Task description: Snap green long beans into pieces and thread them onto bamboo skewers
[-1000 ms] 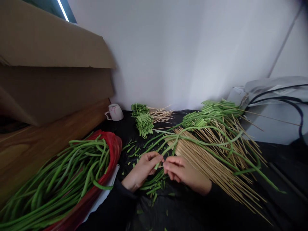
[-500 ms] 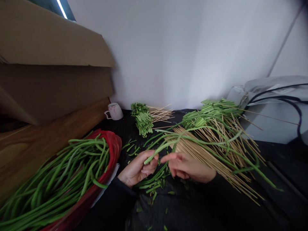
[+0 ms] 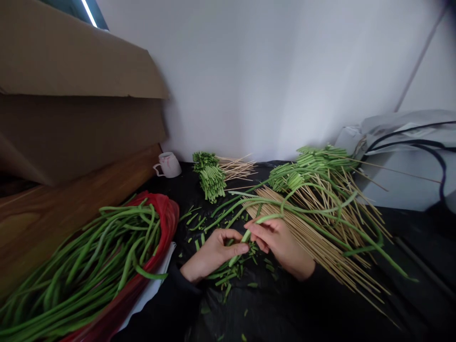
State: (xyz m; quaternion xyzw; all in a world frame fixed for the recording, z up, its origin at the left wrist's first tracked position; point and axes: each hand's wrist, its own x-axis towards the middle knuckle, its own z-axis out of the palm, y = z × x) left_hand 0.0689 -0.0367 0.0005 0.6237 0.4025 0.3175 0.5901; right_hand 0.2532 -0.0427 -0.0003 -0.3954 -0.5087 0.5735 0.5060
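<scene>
A long green bean (image 3: 270,218) runs between my two hands over the black surface. My left hand (image 3: 218,251) pinches it near its lower end, thumb on top. Just up the same bean, my right hand (image 3: 280,241) grips it between thumb and fingers. Beyond my right hand, more long beans (image 3: 335,213) curve across a spread of thin wooden skewers (image 3: 285,218). Short cut bean pieces (image 3: 230,273) lie scattered beneath my hands. Farther back are a stack of skewered bean pieces (image 3: 213,184) and a larger pile of them (image 3: 313,164).
A red plastic bag (image 3: 167,213) full of long beans stands at the left. Behind it are a white mug (image 3: 168,165) and a large cardboard box (image 3: 85,118). Black cables (image 3: 420,142) and a white plastic-covered object (image 3: 399,180) occupy the right, against the white wall.
My right hand has moved from pointing beside the bean to gripping it. My left hand has turned, with its thumb now over the bean, and the bean's end has shifted right and down.
</scene>
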